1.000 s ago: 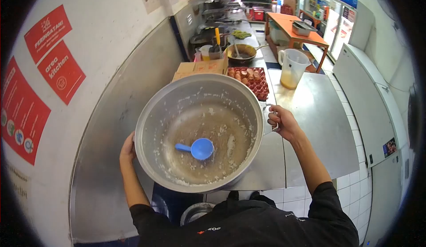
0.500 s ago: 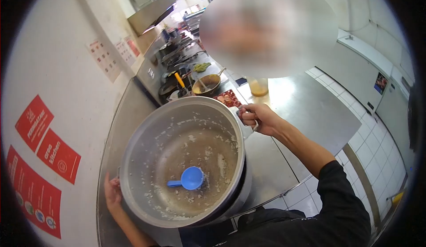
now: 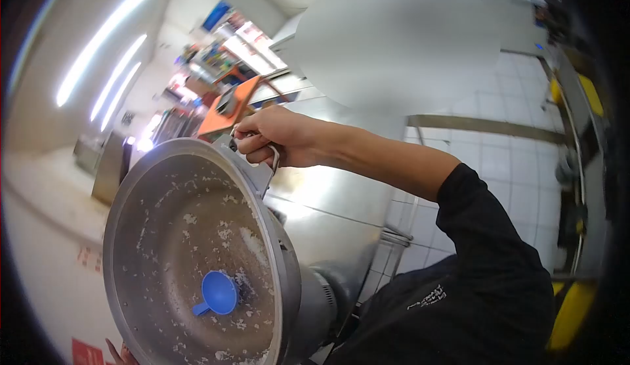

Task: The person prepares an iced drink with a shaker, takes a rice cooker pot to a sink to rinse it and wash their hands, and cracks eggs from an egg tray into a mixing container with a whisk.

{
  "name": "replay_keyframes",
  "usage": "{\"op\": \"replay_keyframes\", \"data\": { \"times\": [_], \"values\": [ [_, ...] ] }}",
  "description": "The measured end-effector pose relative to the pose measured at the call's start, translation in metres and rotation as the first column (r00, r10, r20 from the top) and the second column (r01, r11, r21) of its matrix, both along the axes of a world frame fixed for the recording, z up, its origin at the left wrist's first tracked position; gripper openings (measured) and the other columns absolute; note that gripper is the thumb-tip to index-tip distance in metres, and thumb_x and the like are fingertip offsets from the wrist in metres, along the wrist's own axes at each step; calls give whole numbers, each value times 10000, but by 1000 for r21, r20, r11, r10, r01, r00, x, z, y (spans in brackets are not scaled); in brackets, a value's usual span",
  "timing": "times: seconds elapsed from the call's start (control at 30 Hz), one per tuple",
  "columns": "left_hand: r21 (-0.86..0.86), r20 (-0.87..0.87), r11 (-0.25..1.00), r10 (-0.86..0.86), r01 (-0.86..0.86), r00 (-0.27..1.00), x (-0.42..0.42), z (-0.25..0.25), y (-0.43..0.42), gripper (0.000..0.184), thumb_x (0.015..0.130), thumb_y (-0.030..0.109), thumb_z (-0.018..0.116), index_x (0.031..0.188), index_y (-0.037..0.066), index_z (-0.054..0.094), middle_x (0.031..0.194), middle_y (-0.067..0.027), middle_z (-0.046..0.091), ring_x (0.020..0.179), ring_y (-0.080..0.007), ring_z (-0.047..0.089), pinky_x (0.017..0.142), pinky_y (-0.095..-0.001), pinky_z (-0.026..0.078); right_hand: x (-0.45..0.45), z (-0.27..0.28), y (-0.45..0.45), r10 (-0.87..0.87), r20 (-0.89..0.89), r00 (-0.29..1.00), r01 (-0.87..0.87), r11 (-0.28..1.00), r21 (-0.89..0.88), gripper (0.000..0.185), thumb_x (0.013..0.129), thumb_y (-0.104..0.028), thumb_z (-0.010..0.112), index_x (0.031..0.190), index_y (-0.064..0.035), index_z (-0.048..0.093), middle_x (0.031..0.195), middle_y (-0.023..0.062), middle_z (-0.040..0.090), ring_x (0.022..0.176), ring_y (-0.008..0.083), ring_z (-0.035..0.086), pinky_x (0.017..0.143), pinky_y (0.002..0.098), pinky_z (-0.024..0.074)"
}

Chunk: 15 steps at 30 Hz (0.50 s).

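A large metal pot (image 3: 154, 234) is tilted so that its open mouth faces me. White rice-like bits cling to its inside, and a blue scoop (image 3: 220, 293) lies on its bottom. My right hand (image 3: 282, 136) is closed around the metal loop handle at the upper right of the rim. Only some fingers of my left hand (image 3: 122, 354) show, at the lower left against the outside of the pot; the rest of that hand is hidden or out of frame.
A steel counter (image 3: 321, 197) runs behind the pot. A grey cylindrical body (image 3: 318, 299) stands close to the pot's right side. Farther back are an orange board (image 3: 231, 106) with a dark item on it and a white tiled floor (image 3: 499, 161). A blurred oval hides the upper middle.
My view has swung to the right. The pot has tipped over more steeply, with its right handle raised. The blue scoop has stayed inside, its handle now pointing lower. Both hands have kept to the pot.
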<state>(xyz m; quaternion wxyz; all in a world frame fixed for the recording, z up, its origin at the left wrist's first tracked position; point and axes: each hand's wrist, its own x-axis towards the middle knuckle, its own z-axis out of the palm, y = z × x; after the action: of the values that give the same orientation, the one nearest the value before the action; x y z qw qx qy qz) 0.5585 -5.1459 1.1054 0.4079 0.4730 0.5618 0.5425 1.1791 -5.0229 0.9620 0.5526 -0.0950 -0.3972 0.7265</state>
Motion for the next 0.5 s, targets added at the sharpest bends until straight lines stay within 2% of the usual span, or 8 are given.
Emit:
{"op": "replay_keyframes", "data": {
  "times": [0.03, 0.1, 0.13, 0.17, 0.27, 0.37, 0.4, 0.5],
  "values": [
    [-35, -20, 997, -62, 62, 998, 8, 8, 10, 555, 1121, 372, 525, 1491, -40, 489, 1274, -217, 684, 1151, -285, 685, 1104, -454, 531, 6, 1, -28, -62, -21, 998, 61, 998, -28, 288, 1139, -187, 437, 855, -152, 465, 639, -94, 281, 548, 73, 236, 533, 274, 224],
    [-130, -75, 970, -214, 204, 974, 33, 32, 37, 577, 1124, 399, 522, 1499, -38, 498, 1306, -213, 679, 1183, -286, 674, 1119, -455, 517, 22, 4, -84, -284, 171, 943, 287, 958, 10, 299, 1128, -219, 462, 833, -172, 455, 630, -93, 298, 562, 86, 253, 548, 297, 235],
    [-189, -90, 942, -298, 277, 950, 41, 47, 53, 588, 1126, 413, 520, 1503, -37, 502, 1322, -211, 677, 1199, -286, 669, 1127, -456, 511, 29, 9, -112, -386, 213, 897, 407, 911, -63, 308, 1113, -308, 529, 840, -173, 484, 637, -91, 338, 584, 96, 298, 570, 311, 256],
    [-258, -88, 901, -381, 348, 920, 12, 61, 96, 599, 1127, 427, 519, 1507, -36, 507, 1338, -210, 675, 1215, -286, 663, 1134, -457, 504, -26, 31, -104, -473, 285, 834, 510, 857, -70, 353, 1087, -426, 605, 878, -150, 535, 647, -82, 388, 605, 100, 356, 589, 313, 285],
    [-408, -115, 756, -598, 511, 793, 2, 112, 155, 633, 1132, 468, 515, 1519, -33, 520, 1386, -204, 668, 1264, -287, 646, 1157, -458, 483, -76, 39, -160, -630, 348, 694, 696, 711, -101, 465, 1019, -552, 702, 902, -111, 610, 662, -43, 441, 614, 113, 401, 597, 312, 316],
    [-529, -82, 565, -776, 633, 625, 11, 163, 219, 669, 1137, 509, 510, 1531, -30, 533, 1434, -199, 660, 1312, -287, 630, 1180, -460, 462, -112, 67, -219, -702, 487, 520, 851, 477, -221, 487, 1050, -516, 648, 953, -40, 668, 662, -16, 469, 600, 127, 402, 574, 344, 348],
    [-551, -44, 486, -829, 678, 558, 11, 176, 239, 680, 1138, 523, 509, 1535, -29, 537, 1450, -198, 658, 1328, -288, 624, 1187, -461, 455, -124, 84, -242, -706, 512, 489, 870, 435, -231, 487, 1050, -516, 648, 953, -40, 668, 662, -16, 469, 600, 127, 402, 574, 344, 348],
    [-596, 67, 223, -943, 771, 325, 29, 207, 310, 717, 1143, 564, 505, 1547, -26, 550, 1498, -192, 651, 1377, -288, 608, 1210, -463, 434, -187, 116, -301, -716, 622, 316, 945, 182, -271, 452, 1086, -478, 581, 964, -51, 665, 651, -30, 456, 590, 121, 393, 556, 338, 338]
  ]
}}
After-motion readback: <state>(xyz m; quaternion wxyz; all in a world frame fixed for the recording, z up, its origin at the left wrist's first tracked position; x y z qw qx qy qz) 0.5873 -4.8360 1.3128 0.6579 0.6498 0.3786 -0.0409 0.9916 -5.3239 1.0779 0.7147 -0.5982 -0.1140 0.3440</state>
